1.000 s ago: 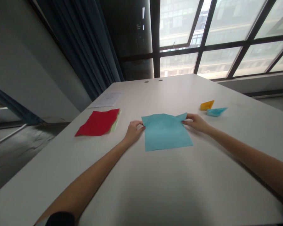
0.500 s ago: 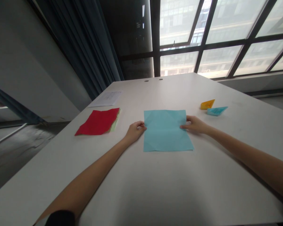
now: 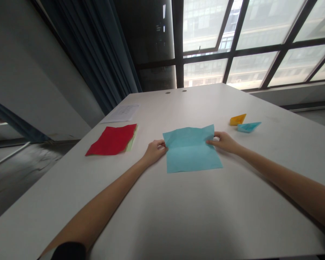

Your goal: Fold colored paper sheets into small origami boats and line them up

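A light blue sheet of paper with a crease across its middle lies in front of me, its far half lifted a little and buckled. My left hand pinches the sheet's left edge between thumb and fingers. At the opposite edge, my right hand grips the paper with the thumb on top and fingers behind it. The near half of the sheet seems to rest on the table.
Red paper lies over pale green paper on the left. Behind it is a printed white sheet. A yellow folded paper boat and a blue one sit on the white table at right.
The far edge of the blue paper has risen and bent, with its corners tipping up. Its near edge has shifted slightly. Both hands keep hold of the sides, the right one slightly higher.
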Demonstrator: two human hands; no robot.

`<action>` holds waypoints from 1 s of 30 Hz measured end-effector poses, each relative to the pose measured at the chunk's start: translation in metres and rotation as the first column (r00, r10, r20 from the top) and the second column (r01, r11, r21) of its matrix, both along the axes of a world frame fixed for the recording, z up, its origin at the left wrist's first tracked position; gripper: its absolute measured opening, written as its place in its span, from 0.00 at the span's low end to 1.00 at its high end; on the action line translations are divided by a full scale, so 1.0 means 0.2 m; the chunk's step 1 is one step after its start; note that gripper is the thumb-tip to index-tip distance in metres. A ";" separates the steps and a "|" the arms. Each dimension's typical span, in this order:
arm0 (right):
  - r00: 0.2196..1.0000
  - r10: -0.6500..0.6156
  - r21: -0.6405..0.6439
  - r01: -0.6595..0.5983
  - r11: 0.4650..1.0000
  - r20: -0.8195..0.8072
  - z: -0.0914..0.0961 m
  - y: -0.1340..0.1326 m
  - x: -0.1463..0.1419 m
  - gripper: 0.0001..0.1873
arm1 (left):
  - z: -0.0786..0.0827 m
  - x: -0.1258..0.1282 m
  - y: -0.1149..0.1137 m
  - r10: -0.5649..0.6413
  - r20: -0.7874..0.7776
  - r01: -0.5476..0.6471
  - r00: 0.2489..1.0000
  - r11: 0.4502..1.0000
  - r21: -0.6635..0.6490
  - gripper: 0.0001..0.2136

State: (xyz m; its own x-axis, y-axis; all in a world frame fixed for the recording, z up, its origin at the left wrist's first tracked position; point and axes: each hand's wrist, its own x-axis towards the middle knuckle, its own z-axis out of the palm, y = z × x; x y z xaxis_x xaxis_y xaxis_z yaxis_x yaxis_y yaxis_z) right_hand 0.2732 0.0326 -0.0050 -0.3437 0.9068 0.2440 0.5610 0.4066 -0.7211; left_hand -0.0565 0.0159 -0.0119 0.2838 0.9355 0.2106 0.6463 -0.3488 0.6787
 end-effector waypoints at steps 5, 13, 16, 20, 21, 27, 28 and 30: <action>0.998 0.057 0.025 -0.057 0.998 0.024 0.00 0.01 0.01 0.12 | -0.01 0.00 0.01 -0.023 0.012 0.022 1.000 0.997 0.079 0.10; 0.945 0.248 0.090 -0.272 0.958 0.214 0.02 0.01 0.03 0.21 | 0.02 0.01 0.00 0.044 -0.154 -0.020 0.987 0.988 0.153 0.15; 0.914 0.239 0.103 -0.286 0.953 0.328 0.02 0.03 0.04 0.22 | 0.03 0.02 0.01 0.078 -0.206 -0.050 0.975 0.989 0.137 0.15; 0.884 0.222 0.143 -0.303 0.942 0.412 0.05 0.01 0.03 0.22 | 0.07 0.05 -0.02 0.116 -0.308 -0.062 0.944 0.982 0.180 0.11; 0.875 0.215 0.155 -0.308 0.939 0.434 0.06 0.00 0.02 0.20 | 0.08 0.06 -0.03 0.123 -0.344 -0.052 0.931 0.977 0.207 0.10; 0.800 0.254 0.161 -0.396 0.904 0.543 0.09 -0.07 -0.11 0.17 | 0.14 0.20 -0.12 -0.088 -0.464 0.203 0.882 0.958 0.203 0.13; 0.792 0.270 0.155 -0.413 0.897 0.548 0.08 -0.08 -0.13 0.17 | 0.13 0.22 -0.12 -0.123 -0.456 0.229 0.881 0.956 0.185 0.14; 0.780 0.288 0.150 -0.435 0.888 0.556 0.07 -0.07 -0.18 0.19 | 0.11 0.24 -0.11 -0.159 -0.466 0.261 0.871 0.952 0.162 0.17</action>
